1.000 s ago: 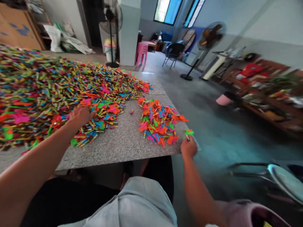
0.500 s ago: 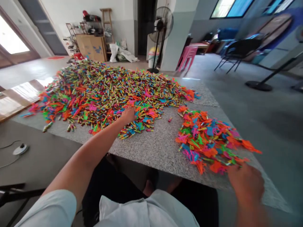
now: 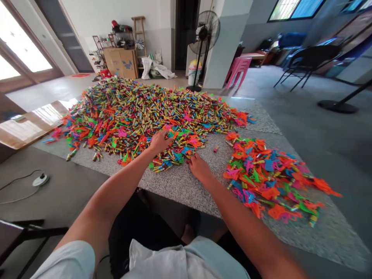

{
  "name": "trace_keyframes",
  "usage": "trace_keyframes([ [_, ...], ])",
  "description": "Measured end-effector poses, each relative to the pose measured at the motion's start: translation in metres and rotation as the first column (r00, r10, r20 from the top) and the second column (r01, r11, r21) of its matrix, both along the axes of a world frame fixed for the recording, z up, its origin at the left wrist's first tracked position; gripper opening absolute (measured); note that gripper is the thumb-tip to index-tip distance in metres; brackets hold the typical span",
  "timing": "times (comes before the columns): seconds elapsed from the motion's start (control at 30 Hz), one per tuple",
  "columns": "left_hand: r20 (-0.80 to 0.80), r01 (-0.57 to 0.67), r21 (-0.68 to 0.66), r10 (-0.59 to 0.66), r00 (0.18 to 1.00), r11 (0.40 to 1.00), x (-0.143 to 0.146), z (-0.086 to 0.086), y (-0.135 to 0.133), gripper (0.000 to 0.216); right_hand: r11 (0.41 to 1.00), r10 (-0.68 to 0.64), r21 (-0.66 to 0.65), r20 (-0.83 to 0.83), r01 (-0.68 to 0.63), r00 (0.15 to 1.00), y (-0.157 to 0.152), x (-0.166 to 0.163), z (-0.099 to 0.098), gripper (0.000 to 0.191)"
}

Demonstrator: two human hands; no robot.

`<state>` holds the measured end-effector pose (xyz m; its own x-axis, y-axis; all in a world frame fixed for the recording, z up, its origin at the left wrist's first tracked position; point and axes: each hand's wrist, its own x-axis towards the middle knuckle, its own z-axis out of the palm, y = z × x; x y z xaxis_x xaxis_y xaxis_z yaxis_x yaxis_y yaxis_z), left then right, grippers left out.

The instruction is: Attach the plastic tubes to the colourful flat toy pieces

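A big heap of small colourful plastic pieces (image 3: 139, 108) covers the far part of a speckled granite table (image 3: 186, 186). A smaller separate pile of bright orange, green, blue and pink pieces (image 3: 270, 174) lies at the right. My left hand (image 3: 159, 141) rests at the near edge of the big heap, fingers curled over pieces there. My right hand (image 3: 198, 166) lies on the bare table between the two piles, fingers pointing at the heap's edge; what they touch is unclear.
A low wooden bench (image 3: 26, 128) stands to the left, with a cable and small white device (image 3: 40, 179) on the floor. Behind the table are a standing fan (image 3: 207, 35), a pink stool (image 3: 236, 69), cardboard boxes (image 3: 120, 62) and black chairs (image 3: 308, 62).
My right hand moved from the near right edge of the small pile leftwards to the gap beside the big heap. The view swung left. My left hand stayed at the heap.
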<state>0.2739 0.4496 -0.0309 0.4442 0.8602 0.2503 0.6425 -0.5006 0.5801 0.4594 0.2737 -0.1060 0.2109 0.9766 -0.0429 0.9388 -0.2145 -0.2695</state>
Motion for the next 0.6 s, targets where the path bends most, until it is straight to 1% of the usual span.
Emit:
trace_keyframes([
  [0.03,0.122,-0.039,-0.074,0.048,0.991,0.996,-0.005,0.002,-0.006,0.02,0.999,-0.043,0.013,-0.013,0.043,0.999,0.001,0.001,0.001,0.032],
  [0.07,0.253,-0.046,-0.18,0.092,0.963,0.983,-0.01,0.003,-0.013,0.023,0.994,-0.1,0.037,-0.045,0.102,0.994,0.001,0.001,0.002,0.03],
  [0.1,0.383,-0.008,-0.301,0.128,0.915,0.954,-0.014,0.004,-0.023,0.027,0.984,-0.156,0.072,-0.104,0.164,0.982,0.0,0.0,0.004,0.029],
  [0.13,0.501,0.071,-0.413,0.162,0.85,0.908,-0.017,0.004,-0.033,0.032,0.97,-0.186,0.117,-0.2,0.212,0.962,-0.003,-0.002,0.007,0.027],
  [0.17,0.596,0.171,-0.5,0.194,0.779,0.849,-0.019,0.003,-0.046,0.038,0.954,-0.179,0.171,-0.326,0.245,0.928,-0.006,-0.006,0.01,0.026],
  [0.2,0.661,0.27,-0.558,0.224,0.716,0.785,-0.019,0.001,-0.058,0.043,0.938,-0.132,0.227,-0.467,0.263,0.874,-0.009,-0.012,0.015,0.025],
  [0.23,0.699,0.35,-0.592,0.247,0.671,0.726,-0.019,0.0,-0.071,0.047,0.921,-0.053,0.279,-0.601,0.271,0.798,-0.013,-0.018,0.02,0.026],
  [0.27,0.717,0.407,-0.611,0.258,0.647,0.679,-0.018,-0.002,-0.083,0.05,0.906,0.037,0.32,-0.711,0.276,0.702,-0.017,-0.024,0.027,0.028],
  [0.33,0.726,0.461,-0.631,0.267,0.633,0.624,-0.015,-0.006,-0.105,0.051,0.882,0.168,0.354,-0.853,0.311,0.494,-0.023,-0.036,0.039,0.031],
  [0.4,0.72,0.471,-0.64,0.261,0.643,0.607,-0.01,-0.009,-0.119,0.047,0.873,0.231,0.344,-0.916,0.346,0.327,-0.028,-0.044,0.048,0.033],
  [0.43,0.714,0.466,-0.643,0.257,0.651,0.607,-0.008,-0.011,-0.123,0.044,0.874,0.248,0.334,-0.931,0.352,0.268,-0.03,-0.045,0.051,0.033],
  [0.5,0.706,0.451,-0.646,0.256,0.661,0.615,-0.004,-0.013,-0.128,0.04,0.879,0.257,0.315,-0.945,0.357,0.201,-0.034,-0.046,0.053,0.032],
  [0.6,0.712,0.441,-0.637,0.265,0.65,0.631,0.0,-0.016,-0.13,0.041,0.875,0.249,0.294,-0.955,0.384,0.162,-0.039,-0.042,0.053,0.031],
])
